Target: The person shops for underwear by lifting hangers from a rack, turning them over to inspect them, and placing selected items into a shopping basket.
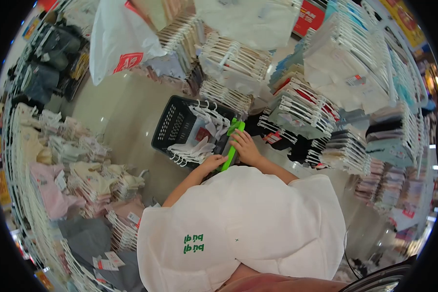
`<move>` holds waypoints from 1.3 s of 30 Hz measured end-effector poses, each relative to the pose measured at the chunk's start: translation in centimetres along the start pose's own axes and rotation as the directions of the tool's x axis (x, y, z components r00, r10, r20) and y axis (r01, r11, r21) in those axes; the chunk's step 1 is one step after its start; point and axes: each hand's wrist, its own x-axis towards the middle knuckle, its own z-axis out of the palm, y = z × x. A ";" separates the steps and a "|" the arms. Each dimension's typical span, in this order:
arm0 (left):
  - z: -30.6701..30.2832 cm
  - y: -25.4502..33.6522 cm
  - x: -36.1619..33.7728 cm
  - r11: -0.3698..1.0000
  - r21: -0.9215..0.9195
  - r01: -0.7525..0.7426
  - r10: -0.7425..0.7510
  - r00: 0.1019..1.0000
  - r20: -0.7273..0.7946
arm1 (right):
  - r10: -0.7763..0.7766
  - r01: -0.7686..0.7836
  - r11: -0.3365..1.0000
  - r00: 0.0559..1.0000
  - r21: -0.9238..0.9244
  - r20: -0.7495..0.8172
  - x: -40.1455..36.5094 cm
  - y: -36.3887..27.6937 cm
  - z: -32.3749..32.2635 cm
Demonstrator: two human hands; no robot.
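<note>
A dark grey shopping basket (173, 119) stands ahead of me, with a bright green handle (232, 148) along its right side. Inside it lie white plastic hangers (210, 117), some with light cloth on them, and a small dark red piece. My left hand (211, 163) is closed at the near end of the green handle, its fingers partly hidden. Farther up the handle, my right hand (246, 147) has its fingers curled over the green part.
Racks of hung clothes (297, 114) crowd the right and front. To the left are pale baby garments (85, 180) on a curved rack, with jeans (41, 82) behind. A white bag-like sheet (124, 44) hangs at the upper left. Shiny floor (124, 126) shows beside the basket.
</note>
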 end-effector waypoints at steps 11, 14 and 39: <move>-3.6 -1.0 -1.3 0.988 -0.140 -0.060 0.073 0.993 0.091 | 0.090 -0.088 0.994 0.996 0.060 -0.030 1.3 -2.6 0.7; -4.7 -1.5 -1.4 0.978 -0.186 -0.089 0.114 0.985 0.128 | 0.117 -0.115 0.992 0.993 0.060 -0.019 2.2 -3.4 0.5; -11.8 0.1 -3.8 0.963 -0.185 -0.197 0.234 0.950 0.205 | 0.194 -0.194 0.980 0.981 0.037 0.007 10.1 -5.4 4.5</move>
